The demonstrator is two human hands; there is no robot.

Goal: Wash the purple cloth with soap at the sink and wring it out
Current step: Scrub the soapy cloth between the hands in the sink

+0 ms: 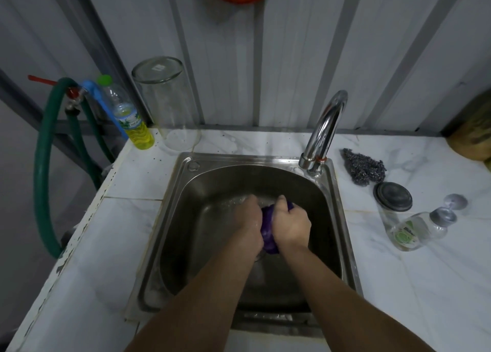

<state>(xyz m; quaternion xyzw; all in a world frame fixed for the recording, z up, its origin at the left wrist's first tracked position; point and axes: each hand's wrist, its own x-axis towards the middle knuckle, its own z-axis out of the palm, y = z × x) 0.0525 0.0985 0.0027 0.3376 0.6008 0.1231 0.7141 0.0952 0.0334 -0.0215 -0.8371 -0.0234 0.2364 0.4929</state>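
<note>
Both hands are closed around the bunched purple cloth (268,228) low inside the stainless steel sink basin (186,245). The left hand (248,223) wraps its fingers over the cloth's left side, and the right hand (291,225) makes a tight fist on its right side, so only a strip of purple shows between them. The two bare forearms reach forward from the bottom edge and converge over the middle of the basin, wrists angled inward.

The curved chrome faucet (322,131) rises at the sink's back right corner. The sink sits in a white marble-patterned countertop (127,181). On the right lie a grey steel-wool scrubber (365,168), a round dark lid (393,196) and a clear soap pump bottle (417,229) on its side. At back left stand a plastic bottle of yellow liquid (132,120) and a tall clear glass jar (167,104), beside a green hose (42,165). Grey corrugated metal wall (292,46) runs behind.
</note>
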